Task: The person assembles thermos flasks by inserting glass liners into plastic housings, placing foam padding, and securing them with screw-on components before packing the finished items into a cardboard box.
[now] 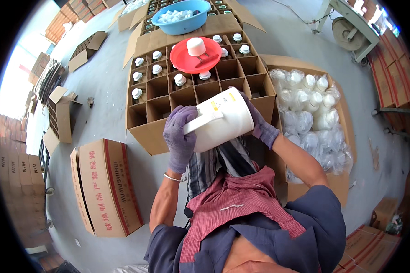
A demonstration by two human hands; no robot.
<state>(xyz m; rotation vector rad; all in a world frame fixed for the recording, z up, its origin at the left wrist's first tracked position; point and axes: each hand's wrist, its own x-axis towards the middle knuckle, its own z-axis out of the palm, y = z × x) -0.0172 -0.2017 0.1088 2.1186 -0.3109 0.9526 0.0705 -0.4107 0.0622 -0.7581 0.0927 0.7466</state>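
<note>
A white plastic jug [225,119] lies tilted in front of me, over the near edge of a divided cardboard box [156,132]. My left hand [180,132], in a purple-grey glove, is closed round its handle. The gloved right hand [262,125] supports the jug's far right side, its fingers partly hidden behind it. Beneath and beyond the jug, several bottles with white tops [136,93] stand in the box's compartments, and some compartments show no bottle. A red plastic dish [180,57] rests on the bottles, holding a white cup [196,46] and a dark, slim tool [206,60].
A blue basin [180,28] of white caps sits behind, on another box of bottles. To my right, an open carton [346,123] holds white bottles wrapped in clear plastic. A closed carton [107,186] stands on the floor at left. A wheeled machine [351,34] is far right.
</note>
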